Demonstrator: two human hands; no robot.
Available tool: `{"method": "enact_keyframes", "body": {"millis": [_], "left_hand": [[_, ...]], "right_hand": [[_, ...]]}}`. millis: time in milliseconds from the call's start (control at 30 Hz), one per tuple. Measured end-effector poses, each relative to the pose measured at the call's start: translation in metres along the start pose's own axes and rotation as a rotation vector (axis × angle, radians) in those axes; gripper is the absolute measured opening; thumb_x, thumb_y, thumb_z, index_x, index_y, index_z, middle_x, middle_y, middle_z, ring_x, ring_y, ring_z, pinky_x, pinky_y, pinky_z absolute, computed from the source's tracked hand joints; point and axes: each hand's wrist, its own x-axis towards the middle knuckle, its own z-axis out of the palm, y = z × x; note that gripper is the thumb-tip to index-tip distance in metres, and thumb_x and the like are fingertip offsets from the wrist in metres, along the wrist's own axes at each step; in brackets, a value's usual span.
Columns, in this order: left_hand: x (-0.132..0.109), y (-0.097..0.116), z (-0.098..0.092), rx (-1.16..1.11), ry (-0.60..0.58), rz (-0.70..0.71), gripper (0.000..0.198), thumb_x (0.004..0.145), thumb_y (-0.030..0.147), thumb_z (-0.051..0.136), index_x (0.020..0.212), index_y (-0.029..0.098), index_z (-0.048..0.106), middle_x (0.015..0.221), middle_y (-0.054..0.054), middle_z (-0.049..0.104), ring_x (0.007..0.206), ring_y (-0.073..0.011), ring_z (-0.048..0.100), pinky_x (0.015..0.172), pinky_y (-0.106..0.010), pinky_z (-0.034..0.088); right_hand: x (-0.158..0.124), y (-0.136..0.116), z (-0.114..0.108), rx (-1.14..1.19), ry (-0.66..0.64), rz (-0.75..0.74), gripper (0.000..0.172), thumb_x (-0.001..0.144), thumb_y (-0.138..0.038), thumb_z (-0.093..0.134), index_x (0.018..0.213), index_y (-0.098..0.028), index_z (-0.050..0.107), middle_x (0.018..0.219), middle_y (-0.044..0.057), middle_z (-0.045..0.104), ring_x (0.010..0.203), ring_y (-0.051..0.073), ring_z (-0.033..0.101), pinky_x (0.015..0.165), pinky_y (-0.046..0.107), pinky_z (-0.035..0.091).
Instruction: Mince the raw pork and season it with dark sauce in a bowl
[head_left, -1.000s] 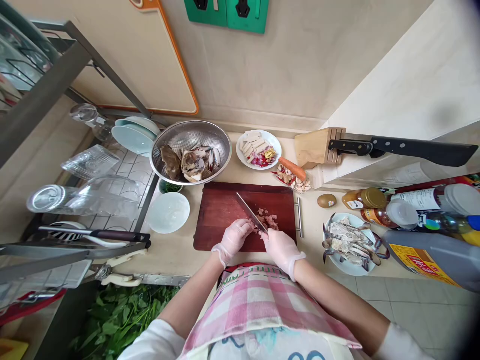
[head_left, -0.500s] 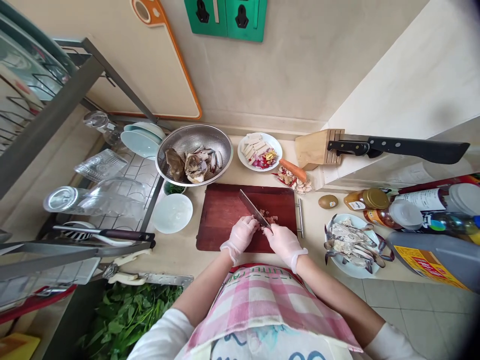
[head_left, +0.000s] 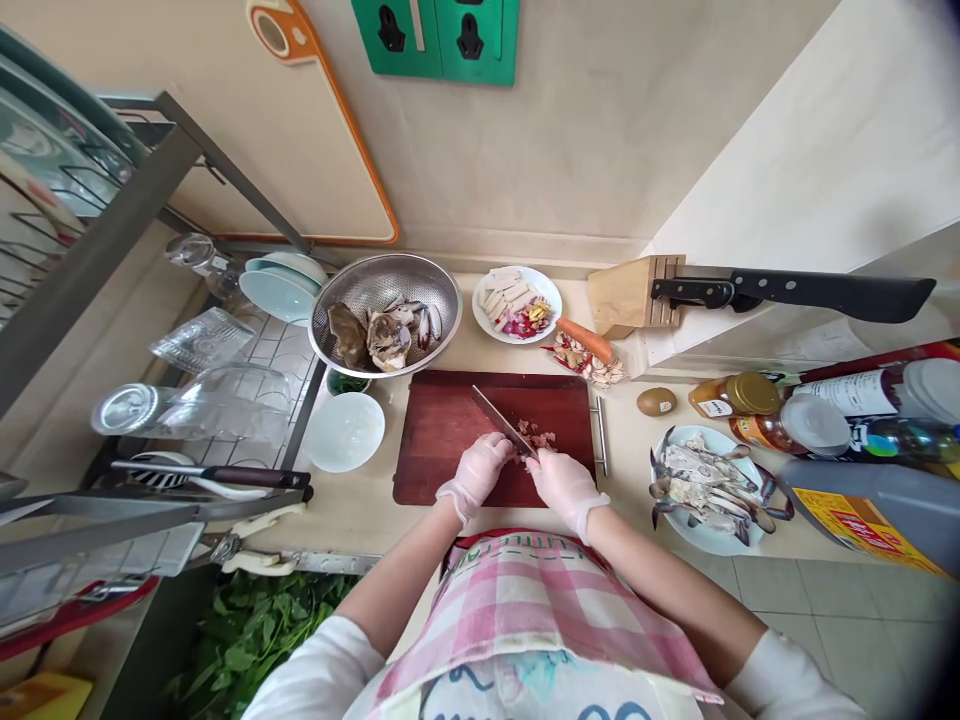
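My right hand [head_left: 568, 490], in a clear thin glove, is closed around the handle of a kitchen knife [head_left: 495, 412]. The blade slants away to the upper left over a dark red-brown cutting board [head_left: 435, 440]. Close against the near side of the blade, my gloved left hand [head_left: 482, 472] has its fingers curled and pressed down on pinkish meat, mostly hidden under the fingertips. Small chopped pieces of meat [head_left: 541, 435] lie on the board on the blade's right side.
Behind the board stand a metal colander [head_left: 442, 350] with seafood pieces and a plate [head_left: 484, 322] of sliced ingredients. A carrot [head_left: 585, 340] and a knife block [head_left: 622, 300] are right of it. A white bowl [head_left: 345, 432] is left; a crab plate [head_left: 709, 540] and bottles are right.
The whole view has shifted slightly. Both hands stay at almost the same spot on the board, and the knife tip has moved slightly to the left.
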Motion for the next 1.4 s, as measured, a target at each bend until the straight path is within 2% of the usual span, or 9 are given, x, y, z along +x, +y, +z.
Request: {"method": "enact_keyframes", "body": {"millis": [200,333,500,667,833,1067,1200,1400], "left_hand": [[-0.010,0.000,-0.012,-0.077,0.057,-0.017,0.023,0.094,0.024,0.044,0.109,0.026,0.061,0.102,-0.002,0.063,0.094,-0.0142,0.059,0.087,-0.027,0.050],[-0.006,0.003,-0.011,-0.021,-0.013,-0.032,0.021,0.092,0.025,0.046,0.103,0.027,0.064,0.098,-0.002,0.063,0.092,-0.0167,0.058,0.084,-0.028,0.049],[0.002,0.005,-0.013,-0.030,-0.094,-0.075,0.026,0.094,0.022,0.041,0.104,0.024,0.064,0.103,-0.004,0.063,0.096,-0.0172,0.057,0.085,-0.028,0.048],[0.003,0.007,-0.019,-0.014,-0.143,-0.070,0.024,0.093,0.024,0.043,0.103,0.023,0.064,0.106,-0.005,0.062,0.098,-0.0190,0.056,0.085,-0.030,0.047],[0.002,0.002,-0.016,-0.049,-0.110,-0.043,0.025,0.092,0.020,0.043,0.102,0.023,0.065,0.105,-0.004,0.063,0.098,-0.0181,0.056,0.087,-0.029,0.047],[0.002,-0.006,-0.005,-0.089,-0.052,-0.028,0.025,0.092,0.020,0.043,0.100,0.022,0.066,0.101,-0.003,0.064,0.097,-0.0172,0.057,0.089,-0.031,0.048],[0.001,-0.008,-0.003,-0.099,-0.048,-0.002,0.026,0.093,0.021,0.041,0.101,0.022,0.066,0.102,-0.003,0.065,0.098,-0.0172,0.057,0.090,-0.031,0.048],[-0.012,-0.015,-0.003,-0.068,0.027,-0.040,0.021,0.090,0.021,0.050,0.106,0.022,0.064,0.106,-0.004,0.064,0.096,-0.0163,0.058,0.087,-0.028,0.048]], "right_hand": [[-0.011,0.010,-0.013,0.056,0.015,0.013,0.036,0.094,-0.037,0.033,0.093,-0.018,0.064,0.085,0.012,0.072,0.079,0.024,0.069,0.062,0.029,0.044],[-0.018,0.005,-0.009,0.040,-0.005,0.020,0.036,0.095,-0.037,0.033,0.094,-0.019,0.064,0.084,0.011,0.072,0.079,0.024,0.069,0.063,0.029,0.045],[-0.005,-0.007,-0.002,0.014,-0.016,0.012,0.036,0.096,-0.030,0.031,0.102,-0.016,0.064,0.091,0.015,0.071,0.082,0.024,0.069,0.067,0.030,0.047],[-0.002,-0.005,-0.006,0.023,-0.051,-0.025,0.035,0.094,-0.031,0.035,0.099,-0.015,0.066,0.091,0.016,0.071,0.082,0.025,0.069,0.066,0.031,0.048],[0.001,-0.006,-0.003,0.046,-0.030,0.021,0.037,0.095,-0.030,0.032,0.103,-0.015,0.065,0.092,0.015,0.071,0.083,0.023,0.069,0.067,0.029,0.047],[0.005,-0.001,-0.001,0.103,-0.038,-0.030,0.040,0.095,-0.038,0.034,0.095,-0.016,0.066,0.086,0.013,0.072,0.080,0.022,0.068,0.065,0.027,0.044],[0.007,-0.008,0.004,0.063,0.008,0.013,0.035,0.094,-0.031,0.034,0.096,-0.015,0.066,0.091,0.014,0.071,0.081,0.022,0.068,0.064,0.027,0.043],[0.009,-0.003,-0.012,0.137,-0.060,0.021,0.037,0.093,-0.039,0.038,0.098,-0.017,0.067,0.089,0.012,0.072,0.083,0.022,0.068,0.065,0.026,0.043]]}}
